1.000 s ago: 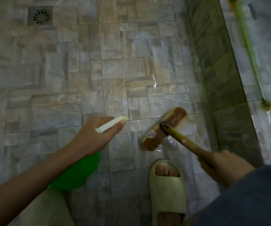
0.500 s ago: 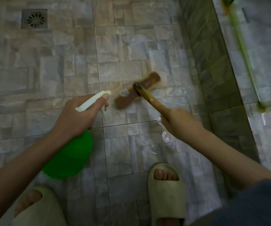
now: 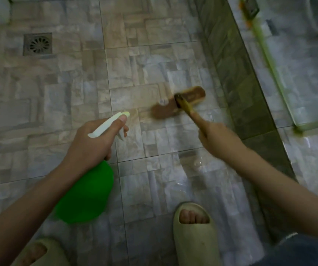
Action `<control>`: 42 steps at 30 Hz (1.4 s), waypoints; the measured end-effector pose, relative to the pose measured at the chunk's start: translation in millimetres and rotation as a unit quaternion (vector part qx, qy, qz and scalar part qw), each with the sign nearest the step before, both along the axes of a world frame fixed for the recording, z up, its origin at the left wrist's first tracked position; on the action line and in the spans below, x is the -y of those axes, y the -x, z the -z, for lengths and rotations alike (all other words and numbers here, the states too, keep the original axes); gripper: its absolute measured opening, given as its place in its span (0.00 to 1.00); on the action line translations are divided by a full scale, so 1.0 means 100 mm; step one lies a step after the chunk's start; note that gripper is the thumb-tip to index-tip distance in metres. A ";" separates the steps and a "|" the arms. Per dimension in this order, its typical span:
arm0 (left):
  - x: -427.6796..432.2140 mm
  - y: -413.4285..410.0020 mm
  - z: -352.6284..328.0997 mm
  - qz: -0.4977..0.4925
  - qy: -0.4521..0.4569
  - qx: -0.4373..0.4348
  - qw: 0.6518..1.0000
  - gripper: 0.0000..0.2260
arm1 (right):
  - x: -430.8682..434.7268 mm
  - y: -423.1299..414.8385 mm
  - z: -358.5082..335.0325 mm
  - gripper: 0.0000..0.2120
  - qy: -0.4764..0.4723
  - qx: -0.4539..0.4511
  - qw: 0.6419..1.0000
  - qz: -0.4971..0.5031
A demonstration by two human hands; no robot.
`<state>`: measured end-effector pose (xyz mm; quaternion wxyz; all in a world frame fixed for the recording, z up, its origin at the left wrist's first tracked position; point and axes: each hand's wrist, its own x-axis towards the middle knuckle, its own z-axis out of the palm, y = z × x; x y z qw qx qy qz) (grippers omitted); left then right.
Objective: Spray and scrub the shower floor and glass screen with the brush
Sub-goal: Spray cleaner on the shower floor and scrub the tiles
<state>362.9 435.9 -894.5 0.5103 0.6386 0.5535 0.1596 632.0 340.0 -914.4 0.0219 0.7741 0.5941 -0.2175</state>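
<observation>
Drain (image 3: 37, 44): set in the shower floor (image 3: 58, 112) at the far left, well apart from both hands.
Left hand (image 3: 95, 139): grip closed round the neck of the spray bottle (image 3: 86, 191), with the index finger lying along the white spray head. Whether a finger is pulling the trigger cannot be told.
Spray bottle: held off the floor. The green body hangs below the hand and the nozzle points forward, toward the tiles just left of the brush (image 3: 179, 101).
Brush: the brown head lies flat on the floor, slanted, near the dark tiled kerb (image 3: 240, 83). It is blurred, so it is judged to be in mid-stroke.
Right hand (image 3: 217, 137): grip closed round the brush handle, the arm reaching forward.
Wet patch (image 3: 190, 169): shiny tiles between the right hand and the right sandal (image 3: 194, 237).
Glass screen (image 3: 269, 64): stands beyond the kerb at the far right, with a greenish lower edge. Neither hand nor tool touches it.
Step in hand: scrubbing the floor beside the kerb, with the bottle ready. The screen appears untreated.
Next move: keep the bristles pressed flat and work the strokes across the dry-looking tiles toward the drain. Wet each area from the nozzle first. Footing on wet tile calls for care.
</observation>
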 end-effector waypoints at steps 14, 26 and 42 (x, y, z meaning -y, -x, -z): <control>-0.29 -0.31 -0.11 -0.046 -0.009 0.061 0.997 0.26 | -0.77 -0.64 0.00 0.34 -0.009 -0.010 0.997 0.072; -0.40 -0.43 -0.13 -0.094 -0.012 0.088 0.992 0.18 | -1.00 -0.70 0.05 0.35 -0.017 0.007 0.996 0.090; -0.52 -0.35 -0.16 -0.126 -0.003 0.113 0.985 0.12 | -1.95 -0.88 0.24 0.33 -0.036 0.024 0.992 0.121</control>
